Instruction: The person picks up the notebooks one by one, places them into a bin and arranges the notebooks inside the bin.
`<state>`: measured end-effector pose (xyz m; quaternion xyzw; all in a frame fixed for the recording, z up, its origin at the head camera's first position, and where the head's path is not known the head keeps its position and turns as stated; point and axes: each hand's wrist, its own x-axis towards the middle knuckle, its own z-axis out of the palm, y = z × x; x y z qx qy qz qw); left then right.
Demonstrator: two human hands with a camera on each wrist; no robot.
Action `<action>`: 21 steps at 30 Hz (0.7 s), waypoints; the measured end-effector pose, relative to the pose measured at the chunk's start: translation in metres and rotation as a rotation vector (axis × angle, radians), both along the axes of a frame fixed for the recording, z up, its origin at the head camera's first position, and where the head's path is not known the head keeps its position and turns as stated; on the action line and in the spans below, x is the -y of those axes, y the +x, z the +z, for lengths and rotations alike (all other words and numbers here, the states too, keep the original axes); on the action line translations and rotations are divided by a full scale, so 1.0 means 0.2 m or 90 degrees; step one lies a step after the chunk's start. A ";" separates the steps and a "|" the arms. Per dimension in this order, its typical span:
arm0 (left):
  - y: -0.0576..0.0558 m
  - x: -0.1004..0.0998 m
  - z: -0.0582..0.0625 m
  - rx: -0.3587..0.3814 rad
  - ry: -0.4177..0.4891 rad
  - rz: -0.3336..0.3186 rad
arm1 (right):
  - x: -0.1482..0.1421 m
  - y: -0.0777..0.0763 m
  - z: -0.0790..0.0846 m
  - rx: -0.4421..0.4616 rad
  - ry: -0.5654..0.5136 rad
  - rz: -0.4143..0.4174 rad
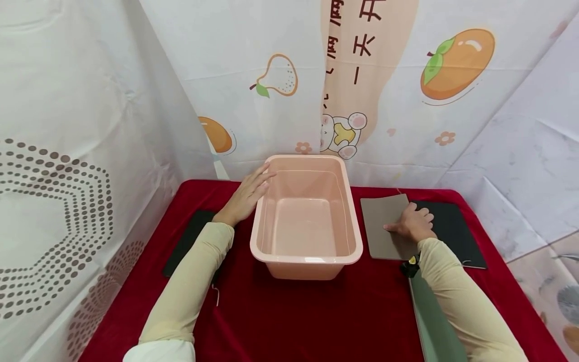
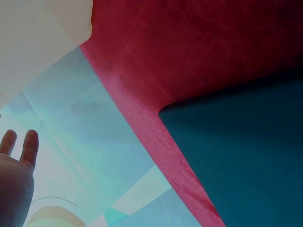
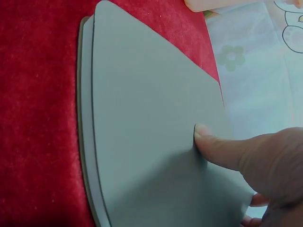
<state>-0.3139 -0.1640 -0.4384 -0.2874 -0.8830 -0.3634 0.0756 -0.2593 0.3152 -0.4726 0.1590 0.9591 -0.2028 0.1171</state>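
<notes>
A pink plastic basin (image 1: 305,260) stands in the middle of the red-covered table, with nothing inside it. My left hand (image 1: 249,195) is at the basin's left rim, fingers extended; part of it also shows in the left wrist view (image 2: 16,179). Right of the basin lies a grey-brown notebook (image 1: 380,226), and my right hand (image 1: 412,223) grips its right side. In the right wrist view the thumb presses on the notebook's cover (image 3: 151,94) while the other fingers are at its edge, partly hidden. The page edges show along the spine-opposite side.
A black notebook (image 1: 452,236) lies to the right of the right hand. Beneath the right forearm is a green notebook (image 1: 431,317), partly covered. Another dark notebook (image 1: 187,241) lies under the left forearm. Printed curtains (image 1: 289,125) hang behind the table and at its sides.
</notes>
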 end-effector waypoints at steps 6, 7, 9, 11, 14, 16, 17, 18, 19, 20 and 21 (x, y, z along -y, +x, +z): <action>0.00 0.00 -0.01 0.008 0.002 0.001 | -0.01 0.00 0.01 -0.018 -0.046 0.011; 0.00 0.00 -0.01 0.009 0.002 0.002 | -0.01 0.00 0.01 -0.020 -0.054 0.017; 0.00 0.00 -0.01 0.009 0.006 0.002 | -0.02 0.00 0.01 -0.025 -0.062 0.029; 0.00 0.00 -0.01 0.007 0.009 0.000 | -0.02 0.00 0.00 -0.031 -0.070 0.046; 0.00 0.00 -0.01 0.006 0.018 -0.001 | -0.04 0.00 -0.01 -0.044 -0.078 0.074; 0.00 0.00 -0.01 0.007 0.019 -0.001 | -0.05 0.00 -0.02 -0.055 -0.079 0.089; 0.00 0.00 -0.02 0.008 0.019 0.000 | -0.06 0.00 -0.02 -0.062 -0.078 0.094; 0.00 0.00 -0.02 0.009 0.020 0.000 | -0.06 0.00 -0.02 -0.070 -0.078 0.098; 0.00 0.00 -0.02 0.010 0.018 -0.001 | -0.06 0.00 -0.02 -0.077 -0.078 0.101; 0.00 0.00 -0.02 0.010 0.017 0.000 | -0.07 0.00 -0.02 -0.084 -0.079 0.105; 0.00 0.00 -0.02 0.009 0.016 0.000 | -0.07 0.00 -0.03 -0.091 -0.082 0.109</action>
